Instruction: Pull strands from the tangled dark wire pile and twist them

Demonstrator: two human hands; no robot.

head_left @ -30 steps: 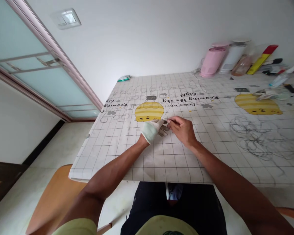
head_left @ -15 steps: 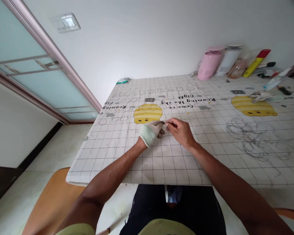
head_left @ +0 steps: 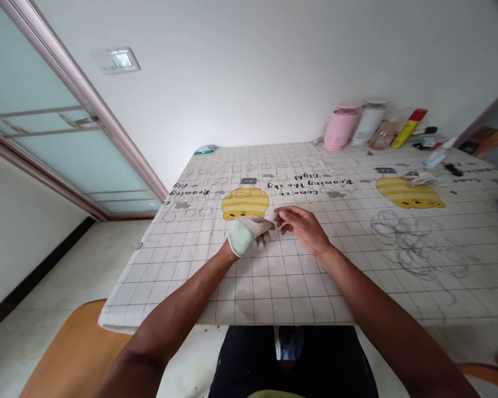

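My left hand (head_left: pixel 251 232), in a pale glove with a mint cuff, is closed in a pinch just in front of a yellow bear-balloon print. A faint thin loop of wire (head_left: pixel 276 234) shows by its fingertips. My bare right hand (head_left: pixel 302 226) hovers beside it, fingers half curled and apart, its tips close to the glove's. Nothing can be made out in its grasp. Rows of thin wire rings (head_left: pixel 266 166) lie behind both hands. To the right spreads a loose tangle of thin dark wire (head_left: pixel 415 249).
The table has a white checked tablecloth (head_left: pixel 282 298). Along the back right stand a pink cylinder device (head_left: pixel 340 130), a white one (head_left: pixel 369 124), a bottle (head_left: pixel 384 135) and a yellow-red box (head_left: pixel 409 129). Another glove (head_left: pixel 427 177) lies at right. An orange chair (head_left: pixel 74 348) is at left.
My right hand has parted slightly from the left, its pinch loosened. My left hand has moved a little left and down. The view has tilted up and turned right.
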